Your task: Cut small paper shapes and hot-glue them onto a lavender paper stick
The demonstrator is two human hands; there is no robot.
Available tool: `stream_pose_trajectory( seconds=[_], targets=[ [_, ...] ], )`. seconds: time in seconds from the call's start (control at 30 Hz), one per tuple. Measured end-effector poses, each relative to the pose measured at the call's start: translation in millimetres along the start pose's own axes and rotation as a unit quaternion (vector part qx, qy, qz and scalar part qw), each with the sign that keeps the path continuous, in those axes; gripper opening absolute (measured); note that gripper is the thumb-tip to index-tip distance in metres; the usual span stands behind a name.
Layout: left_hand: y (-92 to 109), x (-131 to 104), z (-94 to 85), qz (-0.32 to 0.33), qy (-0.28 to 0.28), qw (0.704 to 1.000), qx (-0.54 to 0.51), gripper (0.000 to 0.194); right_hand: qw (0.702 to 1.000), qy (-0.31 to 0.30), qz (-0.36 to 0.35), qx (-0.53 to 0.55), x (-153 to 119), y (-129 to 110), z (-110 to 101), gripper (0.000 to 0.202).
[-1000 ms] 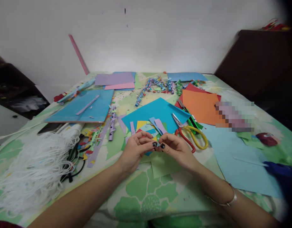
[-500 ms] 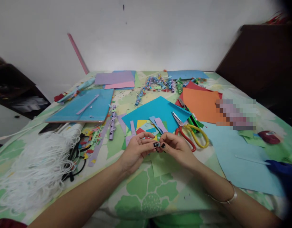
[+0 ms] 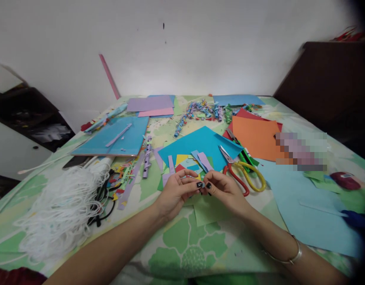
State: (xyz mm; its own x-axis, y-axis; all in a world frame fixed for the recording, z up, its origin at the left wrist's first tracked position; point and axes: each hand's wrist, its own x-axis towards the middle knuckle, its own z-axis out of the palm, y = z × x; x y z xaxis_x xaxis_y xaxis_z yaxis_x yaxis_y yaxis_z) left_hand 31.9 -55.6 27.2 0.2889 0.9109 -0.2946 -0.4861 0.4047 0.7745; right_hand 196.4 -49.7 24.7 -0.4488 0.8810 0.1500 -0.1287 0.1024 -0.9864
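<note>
My left hand (image 3: 180,190) and my right hand (image 3: 225,192) meet tip to tip over the paper scraps. Between their pinched thumbs and fingers is a small piece of blue paper (image 3: 203,185), mostly covered by the fingertips. Just beyond lie lilac strips (image 3: 205,161), a yellow scrap (image 3: 182,159) and a teal sheet (image 3: 197,140). Scissors (image 3: 244,174) with one red and one yellow handle rest beside my right hand, blades apart. A light green sheet (image 3: 210,211) lies beneath my hands.
White cord (image 3: 60,209) is heaped at left, near a blue pad (image 3: 114,136) and a lilac paper tube (image 3: 146,160). Orange paper (image 3: 255,138), a pale blue sheet (image 3: 301,202) and a dark red object (image 3: 345,181) lie at right. A decorated paper string (image 3: 197,109) curls at the back.
The camera view has shifted slightly, so everything appears a little lower and further right. Both hands keep their pinch on the small blue paper, with barely any finger movement.
</note>
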Motion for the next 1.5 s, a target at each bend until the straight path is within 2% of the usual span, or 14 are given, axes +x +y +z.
stream_pose_trajectory(
  seconds=[0.3,0.47,0.63,0.8,0.9,1.07,1.17,1.3,1.5],
  targets=[
    [-2.3,1.2,-3.0,0.002,0.0,1.0,0.002,0.034,1.0,0.01,0.007,0.007,0.7,6.6,0.3,0.028],
    [-1.5,2.8,-1.1,0.018,0.025,1.0,0.004,0.034,0.992,0.037,-0.028,-0.118,-2.2,8.4,0.0,0.021],
    [-1.7,0.4,2.1,0.035,0.042,0.998,0.027,0.034,0.961,0.075,-0.058,-0.261,-4.5,3.1,2.2,0.014],
    [-3.1,-1.4,2.6,0.058,0.035,0.996,0.06,0.035,0.936,0.105,-0.077,-0.327,-5.4,1.5,3.9,0.01],
    [-4.1,-0.7,1.1,0.073,0.033,0.993,0.081,0.034,0.933,0.109,-0.076,-0.333,-5.4,2.0,2.9,0.011],
    [-2.7,-0.6,1.2,0.064,0.06,0.994,0.067,0.034,0.951,0.071,-0.068,-0.294,-3.8,1.3,-1.9,0.014],
    [-2.9,-0.7,1.5,0.069,0.069,0.993,0.065,0.035,0.954,0.09,-0.077,-0.275,-3.0,1.5,-3.6,0.014],
    [-4.4,-0.8,0.7,0.081,0.075,0.991,0.08,0.034,0.944,0.117,-0.107,-0.29,-2.8,3.9,-3.0,0.011],
    [-1.9,-3.9,1.8,0.119,0.102,0.977,0.144,0.031,0.939,0.146,-0.147,-0.276,-2.9,2.9,0.6,0.004]
  ],
)
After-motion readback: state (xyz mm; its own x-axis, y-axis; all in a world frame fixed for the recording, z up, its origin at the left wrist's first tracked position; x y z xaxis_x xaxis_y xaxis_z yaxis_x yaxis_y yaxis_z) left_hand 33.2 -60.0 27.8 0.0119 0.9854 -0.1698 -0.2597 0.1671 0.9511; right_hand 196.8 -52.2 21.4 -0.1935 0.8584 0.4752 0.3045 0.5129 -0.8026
